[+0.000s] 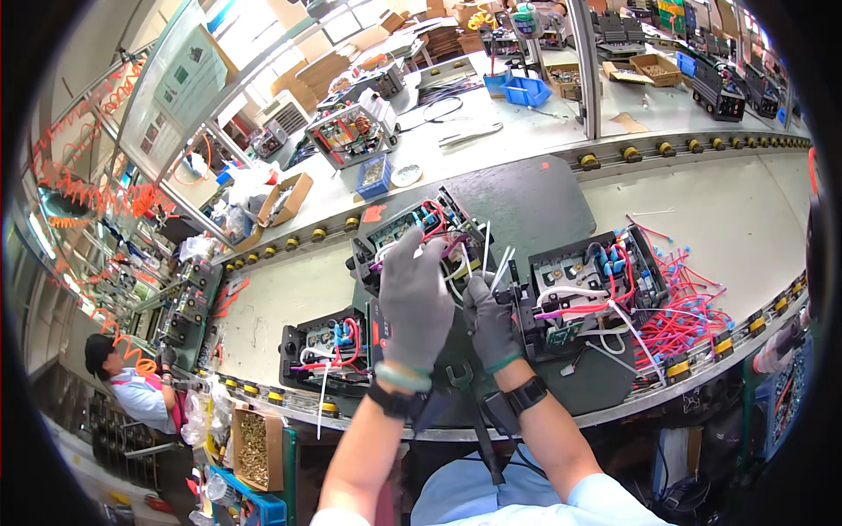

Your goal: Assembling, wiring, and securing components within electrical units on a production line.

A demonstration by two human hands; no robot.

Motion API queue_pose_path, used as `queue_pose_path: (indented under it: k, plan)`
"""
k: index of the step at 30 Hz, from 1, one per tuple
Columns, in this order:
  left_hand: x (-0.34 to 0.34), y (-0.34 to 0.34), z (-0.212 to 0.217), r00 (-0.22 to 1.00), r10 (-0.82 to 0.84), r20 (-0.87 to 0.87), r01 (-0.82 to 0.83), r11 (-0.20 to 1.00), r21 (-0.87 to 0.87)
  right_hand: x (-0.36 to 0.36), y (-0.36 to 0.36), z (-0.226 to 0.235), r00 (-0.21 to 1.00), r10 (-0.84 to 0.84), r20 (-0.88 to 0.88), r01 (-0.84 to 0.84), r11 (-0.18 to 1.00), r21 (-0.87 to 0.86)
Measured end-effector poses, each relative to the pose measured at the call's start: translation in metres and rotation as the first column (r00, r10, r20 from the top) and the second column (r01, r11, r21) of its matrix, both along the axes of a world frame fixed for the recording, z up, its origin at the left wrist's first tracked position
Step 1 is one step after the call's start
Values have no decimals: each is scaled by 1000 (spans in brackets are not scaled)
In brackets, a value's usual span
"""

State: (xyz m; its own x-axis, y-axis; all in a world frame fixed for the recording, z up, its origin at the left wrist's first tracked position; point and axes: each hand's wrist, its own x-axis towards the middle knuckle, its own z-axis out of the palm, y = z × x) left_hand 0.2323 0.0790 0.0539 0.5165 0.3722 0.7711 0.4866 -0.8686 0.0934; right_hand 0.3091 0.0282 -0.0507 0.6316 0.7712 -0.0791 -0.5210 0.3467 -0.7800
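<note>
Head view: both gloved hands, left (pixel 415 302) and right (pixel 491 320), pinch white wires (pixel 491 259) at the middle black unit (pixel 412 230).

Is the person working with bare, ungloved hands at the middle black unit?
No: both the left hand and the right hand wear grey gloves as they work among the wires of the middle black unit.

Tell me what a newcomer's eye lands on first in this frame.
Dead centre, two grey-gloved hands, the left hand and right hand, work white cable ties into the wiring of an open black electronics unit on a dark mat. To the right, a heap of red wires with blue ends spills beside a second opened unit.
</note>
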Motion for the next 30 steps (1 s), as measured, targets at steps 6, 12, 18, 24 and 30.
queue_pose_path:
  k: [6,12,18,24,30]
  plan:
    - [34,66,-4,699,354,-621,-95,907,410,-2,0,5,998,65,-6,-64,995,76]
    - [41,77,4,646,244,-723,-8,950,313,2,6,-4,991,90,-96,-82,993,88]
    - [52,73,15,697,172,-696,-119,985,124,-1,-1,5,991,113,-64,-108,991,83]
    - [47,82,31,717,-28,-696,-71,991,-113,-19,32,-32,979,55,-195,-46,998,53]
    - [36,77,39,785,-166,-597,-82,927,-365,-10,60,37,872,43,-488,58,980,190]
